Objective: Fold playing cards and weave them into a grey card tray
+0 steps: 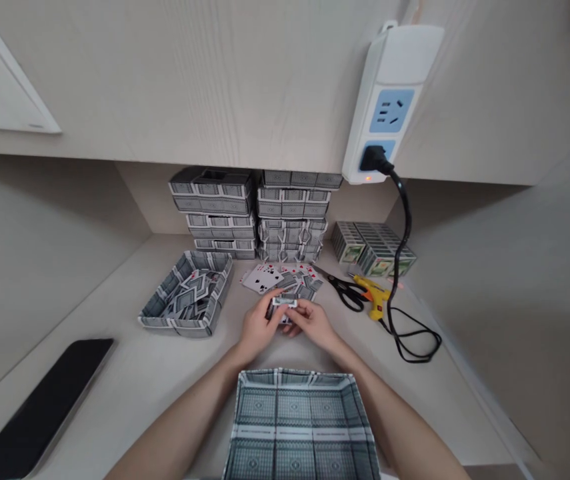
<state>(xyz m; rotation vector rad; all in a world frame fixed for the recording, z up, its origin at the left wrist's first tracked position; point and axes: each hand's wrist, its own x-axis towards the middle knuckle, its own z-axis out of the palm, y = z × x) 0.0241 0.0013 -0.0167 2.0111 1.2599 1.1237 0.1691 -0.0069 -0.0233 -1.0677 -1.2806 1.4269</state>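
My left hand [259,325] and my right hand [315,323] meet over the desk, fingers closed on a folded playing card [285,302] with a patterned back and white edges. Whether it is one card or several, I cannot tell, because the fingers cover much of it. Just beyond my hands lie loose playing cards [262,279], some face up and some folded with their grey backs showing. Between my forearms stands an open box [295,407] made of joined playing cards, and its inside is bare.
A card-made tray [179,327] at the left holds folded cards. Stacked card boxes [225,230] stand behind, with card packs [379,247] at the right. Black scissors [349,293] lie beside a yellow glue gun [377,297], its cord looping near a power strip [395,100]. A dark flat object [45,407] lies left.
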